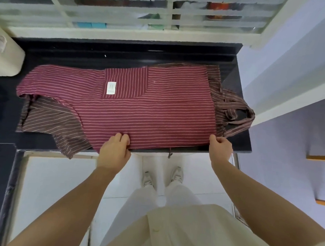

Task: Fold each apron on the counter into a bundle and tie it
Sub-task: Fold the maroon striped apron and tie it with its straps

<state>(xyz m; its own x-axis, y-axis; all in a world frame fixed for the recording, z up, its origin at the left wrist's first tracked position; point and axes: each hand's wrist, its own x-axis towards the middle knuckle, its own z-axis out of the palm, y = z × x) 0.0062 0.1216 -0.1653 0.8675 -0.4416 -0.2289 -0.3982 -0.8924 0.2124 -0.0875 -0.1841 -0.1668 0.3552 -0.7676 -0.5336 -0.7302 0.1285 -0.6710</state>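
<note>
maroon apron [140,106] on counter [86,51], both hands pinching near edge.

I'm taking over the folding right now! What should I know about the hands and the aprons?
Left hand: grips the near edge of the maroon striped apron.
Right hand: pinches that apron's near right corner.
Things: the maroon striped apron lies spread on the black counter, on top of a brown striped apron whose straps spill out at the right.
Done: nothing is bundled or tied yet.
Left: probably fold the maroon one away from you, bundle and tie it, then do the brown one.
</note>
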